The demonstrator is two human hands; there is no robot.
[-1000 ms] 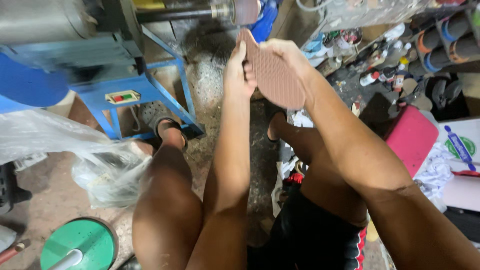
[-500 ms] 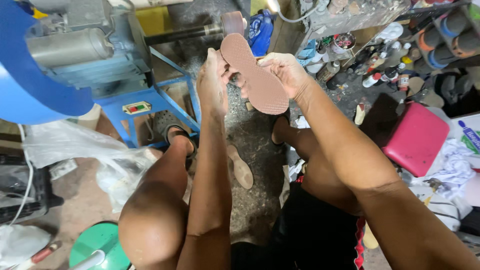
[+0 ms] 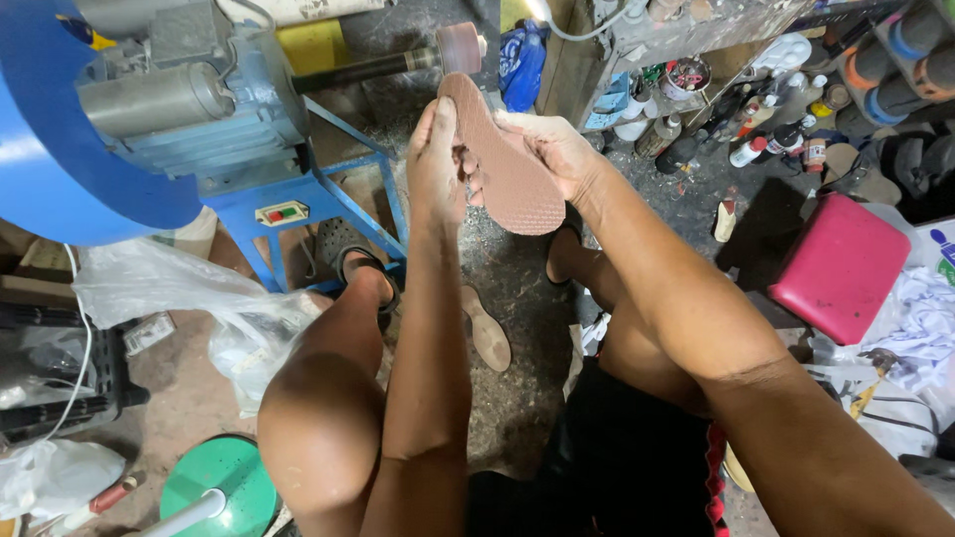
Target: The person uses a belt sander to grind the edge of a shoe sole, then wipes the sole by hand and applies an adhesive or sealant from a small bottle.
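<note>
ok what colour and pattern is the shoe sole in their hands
Reddish-brown shoe sole with a fine ribbed tread texture, held by both hands; the head view shows it best.

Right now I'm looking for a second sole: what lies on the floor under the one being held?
Below the held sole a pale sole lies on the floor. The left hand and forearms hide the ground beside it.

Your sole (image 3: 502, 164) sits between both hands, grinding wheel (image 3: 460, 47) just behind it, machine (image 3: 189, 109) left, stool (image 3: 841, 267) right.
</note>
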